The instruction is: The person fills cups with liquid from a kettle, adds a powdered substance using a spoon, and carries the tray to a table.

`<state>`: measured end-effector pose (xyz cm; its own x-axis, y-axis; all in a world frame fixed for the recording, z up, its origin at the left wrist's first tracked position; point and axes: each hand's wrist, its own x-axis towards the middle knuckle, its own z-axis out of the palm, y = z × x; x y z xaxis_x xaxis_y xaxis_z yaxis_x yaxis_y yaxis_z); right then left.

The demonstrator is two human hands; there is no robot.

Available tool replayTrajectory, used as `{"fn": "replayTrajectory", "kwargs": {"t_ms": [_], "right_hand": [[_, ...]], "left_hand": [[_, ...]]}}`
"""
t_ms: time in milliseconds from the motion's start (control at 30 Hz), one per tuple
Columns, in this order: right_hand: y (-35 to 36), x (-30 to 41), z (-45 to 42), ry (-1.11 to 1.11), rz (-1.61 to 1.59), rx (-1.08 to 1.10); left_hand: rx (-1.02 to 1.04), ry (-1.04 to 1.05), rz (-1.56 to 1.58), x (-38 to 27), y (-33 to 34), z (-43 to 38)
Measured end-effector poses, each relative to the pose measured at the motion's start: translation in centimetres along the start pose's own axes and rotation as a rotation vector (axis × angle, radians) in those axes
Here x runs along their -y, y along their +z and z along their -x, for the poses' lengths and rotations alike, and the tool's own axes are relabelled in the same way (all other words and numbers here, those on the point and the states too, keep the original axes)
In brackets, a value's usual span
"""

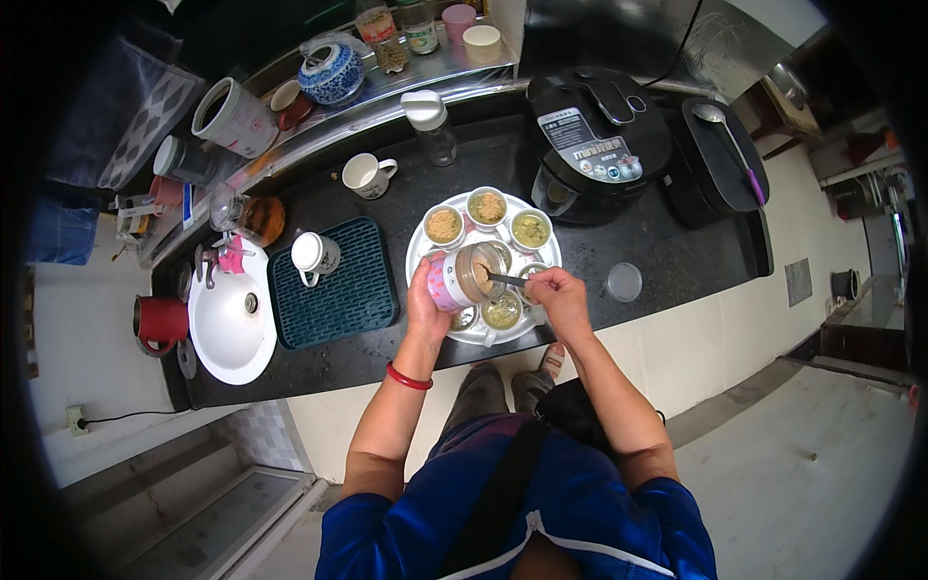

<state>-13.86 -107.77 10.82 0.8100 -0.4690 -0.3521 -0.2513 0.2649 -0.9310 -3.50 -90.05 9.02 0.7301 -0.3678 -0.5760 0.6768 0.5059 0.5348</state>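
My left hand [428, 304] grips a clear jar [457, 279] with a pink label, tilted with its mouth to the right and light brown crumbs inside. My right hand [562, 297] holds a dark-handled spoon [511, 280] whose tip is inside the jar. Below the jar lies a round white tray [415, 254] bearing several white cups. Two cups at the tray's far side, one at the left [444, 225] and one in the middle [486, 207], have brown crumbs on top. A cup beside them [531, 230] shows greenish liquid without crumbs. The jar and my hands partly hide other cups.
Left of the tray are a green drying mat [341, 304] with an upturned white mug [316, 254], and a white sink [232, 333]. Beyond stand a mug [368, 176] and a lidded bottle [433, 130]. Right are a black rice cooker [602, 145] and a clear round lid [624, 282].
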Motion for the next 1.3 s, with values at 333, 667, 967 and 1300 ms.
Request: {"fn": "replayTrajectory", "kwargs": {"t_ms": [333,667,967,1300], "right_hand": [[-3.8,1.0,-1.4,0.028,-0.224,-0.134],[-6.5,-1.8,-5.5,-0.138,0.062,-0.353],[-7.6,-2.6,-6.1,-0.114,-0.072,-0.410],[-7.3,-1.9,-5.5,-0.199,0.163,-0.360]], "left_hand": [[-0.035,-0.095,-0.047,0.9,1.3,-1.8],[-0.103,-0.118,0.011,0.5,1.2,-1.2],[-0.095,-0.110,0.020,0.6,1.5,-0.5],[-0.115,-0.103,0.008,0.9,1.3,0.3]]}}
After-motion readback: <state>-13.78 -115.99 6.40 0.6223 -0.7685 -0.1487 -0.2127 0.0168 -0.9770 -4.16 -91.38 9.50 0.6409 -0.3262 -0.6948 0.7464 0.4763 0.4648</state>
